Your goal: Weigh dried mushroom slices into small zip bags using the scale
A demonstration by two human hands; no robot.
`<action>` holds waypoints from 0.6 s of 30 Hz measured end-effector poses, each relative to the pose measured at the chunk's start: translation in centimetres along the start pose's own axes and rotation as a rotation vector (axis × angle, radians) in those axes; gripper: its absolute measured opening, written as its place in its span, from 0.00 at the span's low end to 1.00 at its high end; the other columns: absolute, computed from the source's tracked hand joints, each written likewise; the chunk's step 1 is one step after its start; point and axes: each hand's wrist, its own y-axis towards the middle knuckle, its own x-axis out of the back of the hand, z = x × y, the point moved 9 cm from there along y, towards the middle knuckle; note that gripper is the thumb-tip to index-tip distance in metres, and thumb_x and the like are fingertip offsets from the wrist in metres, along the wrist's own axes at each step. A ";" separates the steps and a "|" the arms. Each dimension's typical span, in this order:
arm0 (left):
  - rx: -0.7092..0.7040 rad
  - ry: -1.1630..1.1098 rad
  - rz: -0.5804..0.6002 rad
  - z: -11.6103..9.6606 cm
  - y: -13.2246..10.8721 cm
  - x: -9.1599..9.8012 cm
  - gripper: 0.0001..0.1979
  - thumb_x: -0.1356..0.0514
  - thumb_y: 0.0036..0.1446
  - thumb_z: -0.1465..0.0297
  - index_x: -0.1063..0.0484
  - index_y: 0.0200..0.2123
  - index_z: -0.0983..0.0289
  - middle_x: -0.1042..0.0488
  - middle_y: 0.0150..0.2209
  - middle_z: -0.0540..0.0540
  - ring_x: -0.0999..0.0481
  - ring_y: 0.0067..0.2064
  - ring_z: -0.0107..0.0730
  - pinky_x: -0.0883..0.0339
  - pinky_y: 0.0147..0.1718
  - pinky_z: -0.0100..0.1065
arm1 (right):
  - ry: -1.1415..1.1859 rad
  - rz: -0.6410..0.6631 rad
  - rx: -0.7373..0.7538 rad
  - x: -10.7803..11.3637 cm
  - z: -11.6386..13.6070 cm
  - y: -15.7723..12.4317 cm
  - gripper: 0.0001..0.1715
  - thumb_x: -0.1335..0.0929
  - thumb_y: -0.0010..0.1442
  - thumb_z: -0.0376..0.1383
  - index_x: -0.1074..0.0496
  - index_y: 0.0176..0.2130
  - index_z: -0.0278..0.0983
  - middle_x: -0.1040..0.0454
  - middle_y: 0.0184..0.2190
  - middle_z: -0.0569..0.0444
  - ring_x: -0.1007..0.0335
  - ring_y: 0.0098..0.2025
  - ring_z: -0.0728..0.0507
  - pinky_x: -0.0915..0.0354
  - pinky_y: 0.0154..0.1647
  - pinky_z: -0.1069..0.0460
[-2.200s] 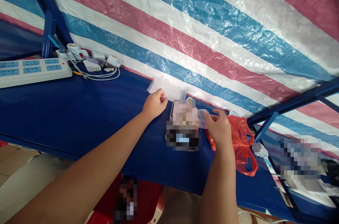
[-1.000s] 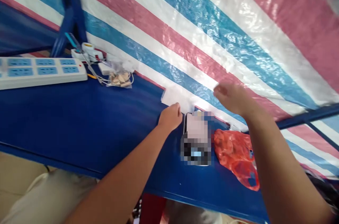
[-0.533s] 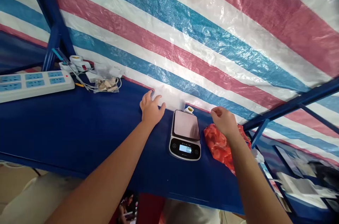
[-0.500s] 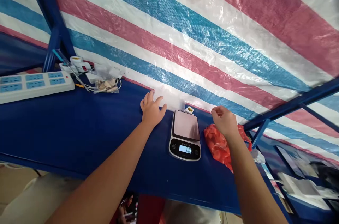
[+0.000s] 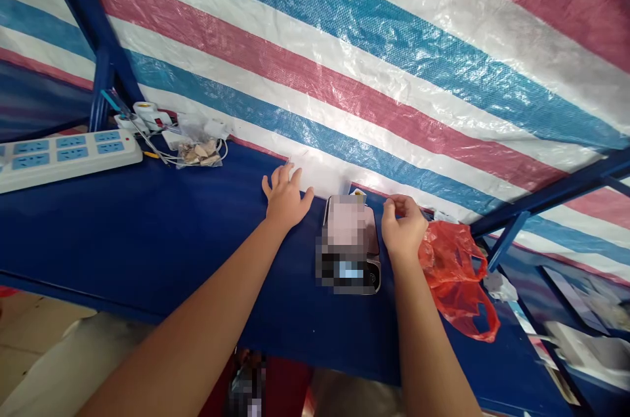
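My left hand (image 5: 285,200) rests on the blue table top (image 5: 147,240) with its fingers spread, holding nothing. To its right stands a digital kitchen scale (image 5: 349,246), mostly covered by a blurred patch. My right hand (image 5: 403,226) is at the scale's right side, fingers curled together, with nothing visible in them. Just right of that hand lies a crumpled orange-red plastic bag (image 5: 457,279). A small clear plastic bag (image 5: 199,151) holding pale pieces lies far to the left, out of reach of both hands.
A white power strip (image 5: 63,157) with blue sockets lies at the table's left end, among white cables and adapters (image 5: 147,116). A striped tarpaulin (image 5: 315,75) forms the back wall, held by blue metal bars (image 5: 101,56). A blurred red object (image 5: 256,384) sits below the table's front edge.
The clear bag, earlier in my right hand at the scale, now lies near the power strip. My right hand has moved to the scale's side, and the view has shifted.
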 end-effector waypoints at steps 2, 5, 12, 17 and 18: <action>-0.032 0.024 -0.100 -1.0 -0.1 1.2 0.25 0.46 0.69 0.62 0.29 0.65 0.64 0.37 0.72 0.65 0.41 0.72 0.57 0.50 0.69 0.63 | -0.019 -0.001 0.033 0.0 0.0 -0.2 0.13 0.34 0.62 0.42 0.23 0.38 0.37 0.18 0.31 0.48 0.21 0.34 0.39 0.28 0.42 0.46; -0.158 0.095 -0.014 -3.6 1.1 0.9 0.23 0.50 0.71 0.63 0.26 0.62 0.62 0.34 0.71 0.63 0.37 0.68 0.57 0.44 0.64 0.56 | -0.041 0.006 0.088 -0.3 0.1 -0.4 0.14 0.35 0.62 0.42 0.23 0.39 0.37 0.18 0.32 0.48 0.20 0.34 0.38 0.29 0.43 0.45; -0.124 0.247 0.304 -4.1 6.5 -2.3 0.20 0.42 0.65 0.59 0.18 0.51 0.62 0.19 0.50 0.68 0.31 0.60 0.65 0.40 0.56 0.57 | -0.070 0.001 0.165 -0.5 0.0 -0.5 0.15 0.37 0.64 0.42 0.24 0.39 0.37 0.18 0.32 0.46 0.21 0.33 0.37 0.30 0.39 0.45; -0.112 0.223 0.198 -4.4 6.7 -0.9 0.15 0.44 0.65 0.70 0.17 0.43 0.62 0.17 0.47 0.64 0.28 0.57 0.60 0.40 0.56 0.57 | -0.077 -0.002 0.180 -0.4 -0.1 -0.3 0.15 0.37 0.64 0.41 0.24 0.40 0.37 0.18 0.30 0.48 0.21 0.32 0.38 0.31 0.39 0.46; -0.113 0.219 0.160 -4.8 6.3 0.1 0.16 0.46 0.66 0.70 0.17 0.44 0.61 0.18 0.49 0.63 0.28 0.59 0.58 0.40 0.57 0.56 | -0.077 -0.001 0.179 -0.4 -0.1 -0.3 0.15 0.37 0.64 0.41 0.24 0.39 0.37 0.18 0.29 0.48 0.21 0.32 0.38 0.31 0.39 0.46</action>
